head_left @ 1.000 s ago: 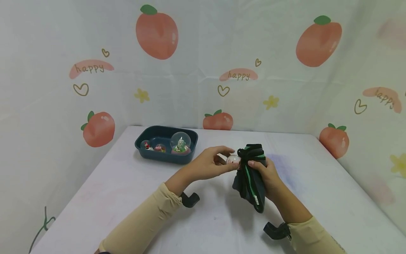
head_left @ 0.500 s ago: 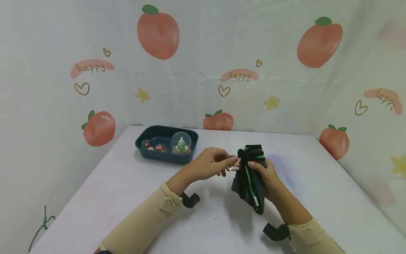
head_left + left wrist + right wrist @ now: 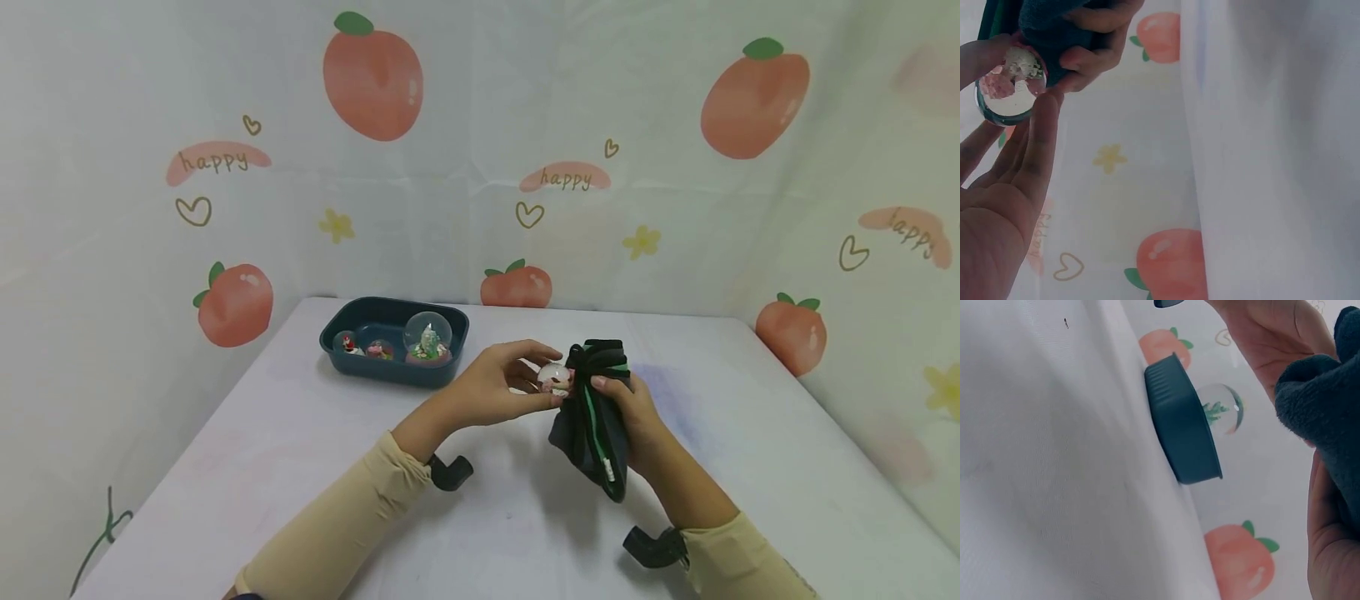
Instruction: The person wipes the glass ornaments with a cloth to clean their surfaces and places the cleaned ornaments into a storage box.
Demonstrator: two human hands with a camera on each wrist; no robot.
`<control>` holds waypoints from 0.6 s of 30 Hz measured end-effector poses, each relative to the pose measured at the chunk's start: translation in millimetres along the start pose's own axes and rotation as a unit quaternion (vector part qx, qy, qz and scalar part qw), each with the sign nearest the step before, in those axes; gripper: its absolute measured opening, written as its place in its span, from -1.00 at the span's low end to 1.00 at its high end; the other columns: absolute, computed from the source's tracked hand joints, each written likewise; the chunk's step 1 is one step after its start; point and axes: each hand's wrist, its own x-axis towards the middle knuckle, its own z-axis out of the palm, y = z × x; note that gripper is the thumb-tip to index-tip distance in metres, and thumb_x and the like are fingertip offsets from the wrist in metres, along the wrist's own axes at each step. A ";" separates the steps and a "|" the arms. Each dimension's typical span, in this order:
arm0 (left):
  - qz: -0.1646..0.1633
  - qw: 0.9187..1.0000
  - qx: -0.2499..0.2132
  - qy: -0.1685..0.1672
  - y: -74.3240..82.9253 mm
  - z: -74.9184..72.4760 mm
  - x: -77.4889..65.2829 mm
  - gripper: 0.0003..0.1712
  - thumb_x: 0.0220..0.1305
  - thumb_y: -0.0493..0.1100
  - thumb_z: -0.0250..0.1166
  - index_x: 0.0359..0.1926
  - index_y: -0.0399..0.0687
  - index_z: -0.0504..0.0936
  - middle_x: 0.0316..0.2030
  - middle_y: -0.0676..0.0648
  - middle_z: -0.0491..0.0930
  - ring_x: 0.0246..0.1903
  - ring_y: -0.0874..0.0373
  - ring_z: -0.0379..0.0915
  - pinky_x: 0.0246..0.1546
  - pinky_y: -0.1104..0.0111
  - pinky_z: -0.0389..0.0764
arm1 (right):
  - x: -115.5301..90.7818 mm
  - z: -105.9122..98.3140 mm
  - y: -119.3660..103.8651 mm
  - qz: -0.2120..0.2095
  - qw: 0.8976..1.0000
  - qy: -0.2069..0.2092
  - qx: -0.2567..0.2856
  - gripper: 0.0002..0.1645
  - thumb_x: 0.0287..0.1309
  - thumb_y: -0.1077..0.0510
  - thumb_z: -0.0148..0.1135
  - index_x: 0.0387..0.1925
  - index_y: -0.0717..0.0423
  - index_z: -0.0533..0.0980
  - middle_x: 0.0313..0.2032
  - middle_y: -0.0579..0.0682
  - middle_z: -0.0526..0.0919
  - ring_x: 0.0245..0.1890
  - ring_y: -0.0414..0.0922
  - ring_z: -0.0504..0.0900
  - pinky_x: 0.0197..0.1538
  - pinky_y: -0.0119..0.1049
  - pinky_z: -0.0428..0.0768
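Between the thumb and fingers of my left hand (image 3: 487,390) is a small snow globe (image 3: 555,380), held sideways against a dark cloth. Its clear dome points left, and the left wrist view shows pink and white figures inside the globe (image 3: 1015,78). The dark cloth (image 3: 596,429), with black and green stripes and a small white tag, hangs bunched from my right hand (image 3: 636,421), which grips it with the thumb in front. Up close in the right wrist view, the cloth (image 3: 1329,403) looks fuzzy and teal. The globe's base is partly hidden by cloth.
A dark teal tray (image 3: 390,373) stands at the table's back left. In it sit a large snow globe (image 3: 427,337) and two small ones, a red-figured globe (image 3: 348,342) and a pinkish globe (image 3: 379,349). A printed curtain (image 3: 450,217) rises behind the white table (image 3: 465,533).
My left fingers have shifted around the snow globe, which was largely covered half a second ago; its dome now shows again. The right hand keeps its grip on the cloth, barely moving.
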 end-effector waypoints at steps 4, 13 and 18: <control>-0.032 0.999 0.014 0.008 2.7 1.5 0.2 -0.58 0.39 -0.01 0.47 0.15 -0.11 0.71 -0.10 -0.02 0.78 -0.23 0.11 0.80 -0.16 0.36 0.77 | -1.1 0.7 -0.8 -0.009 1.000 -0.011 0.000 -0.72 0.43 0.07 0.06 0.07 0.10 0.46 -0.21 -0.15 0.77 -0.20 -0.22 0.78 -0.05 -0.33 0.77; -0.067 0.998 0.013 0.006 1.5 2.3 1.6 -0.53 0.47 0.08 0.37 0.24 -0.06 0.68 -0.02 -0.05 0.77 -0.21 0.22 0.77 -0.15 0.29 0.77 | -1.0 0.7 -1.3 -0.025 0.999 -0.018 -0.009 -0.79 0.42 0.13 0.11 0.03 0.00 0.49 -0.21 -0.13 0.78 -0.21 -0.17 0.82 -0.05 -0.28 0.79; -0.033 0.999 -0.022 -0.001 0.0 2.1 0.9 -0.25 0.25 -0.14 0.57 0.43 -0.08 0.53 0.19 -0.08 0.64 -0.07 0.19 0.76 -0.02 0.37 0.78 | -1.3 2.1 -0.6 -0.019 1.000 -0.009 -0.005 -0.74 0.43 0.11 0.06 0.06 0.10 0.46 -0.20 -0.14 0.78 -0.22 -0.20 0.80 -0.07 -0.32 0.78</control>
